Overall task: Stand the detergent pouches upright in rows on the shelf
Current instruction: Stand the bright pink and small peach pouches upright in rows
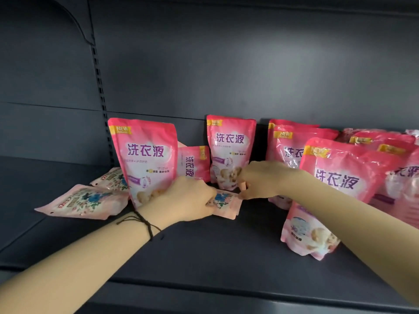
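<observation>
Dark grey shelf [204, 250] across the whole view, with a slotted upright post [99, 87] at ten o'clock. At nine o'clock, two fallen pouches [84, 202] lying flat on the shelf with printed backs up, one partly behind the other. Just to their three o'clock, a tall pink detergent pouch [145, 155], standing upright and facing front, lower corner hidden behind the left hand [186, 200]. Behind it, at its three o'clock, a sideways pouch [193, 164] resting on one long edge, lettering turned vertical. Left hand near the centre of the view, thin dark cord [141, 222] round the wrist, fingers curled round the left end of a flat pouch [224, 203] lying on the shelf between both hands. At twelve o'clock of the flat pouch, toward the back wall [249, 64], another upright pouch [230, 150] facing front. Right hand [258, 180] at the flat pouch's two o'clock, fingertips bent down and pinching its right end. Hands close together but not touching, both clamped on that same pouch. At three o'clock, rows of standing pouches [292, 146] running front to back, led by a front pouch [335, 182] leaning slightly. At two o'clock, more pink pouches [385, 150] packed behind, too crowded to count.
</observation>
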Available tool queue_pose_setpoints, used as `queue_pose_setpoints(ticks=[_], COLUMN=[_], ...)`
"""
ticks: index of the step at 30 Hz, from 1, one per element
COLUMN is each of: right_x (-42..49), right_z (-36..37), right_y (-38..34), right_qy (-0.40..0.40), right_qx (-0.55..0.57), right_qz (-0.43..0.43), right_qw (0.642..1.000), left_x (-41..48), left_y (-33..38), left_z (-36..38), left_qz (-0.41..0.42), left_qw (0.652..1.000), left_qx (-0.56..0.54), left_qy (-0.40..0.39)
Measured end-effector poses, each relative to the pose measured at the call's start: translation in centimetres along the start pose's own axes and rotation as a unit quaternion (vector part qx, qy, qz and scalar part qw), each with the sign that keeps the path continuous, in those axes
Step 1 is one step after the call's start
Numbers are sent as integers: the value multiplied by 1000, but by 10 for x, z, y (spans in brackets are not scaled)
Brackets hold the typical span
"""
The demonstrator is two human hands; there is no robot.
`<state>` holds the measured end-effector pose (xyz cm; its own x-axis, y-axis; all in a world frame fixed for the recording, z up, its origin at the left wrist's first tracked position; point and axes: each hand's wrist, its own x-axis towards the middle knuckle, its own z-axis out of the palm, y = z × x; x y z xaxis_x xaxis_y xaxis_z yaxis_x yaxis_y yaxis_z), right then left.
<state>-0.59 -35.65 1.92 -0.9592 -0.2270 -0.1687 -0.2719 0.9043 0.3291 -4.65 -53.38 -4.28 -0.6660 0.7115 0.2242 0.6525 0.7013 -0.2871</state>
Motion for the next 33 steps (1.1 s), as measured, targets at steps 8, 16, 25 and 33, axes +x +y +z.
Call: queue_pose_setpoints(ticks=[8,16,25,33], right_x=[78,106,60,41], right_z=[31,53,61,53], right_y=[-19,-24,-7,-15], right_qy=[35,36,203,430], right_qx=[221,382,504,581], right_qz=[76,151,157,157], right_qw=[972,911,825,673], left_x=[11,7,22,55], left_y=[-1,0,-3,14], left_z=[15,34,42,27], left_qz=[-110,-128,-180,-284], left_qw=[989,979,925,557], left_qx=[-96,-151,-326,-762], left_qy=[12,55,72,168])
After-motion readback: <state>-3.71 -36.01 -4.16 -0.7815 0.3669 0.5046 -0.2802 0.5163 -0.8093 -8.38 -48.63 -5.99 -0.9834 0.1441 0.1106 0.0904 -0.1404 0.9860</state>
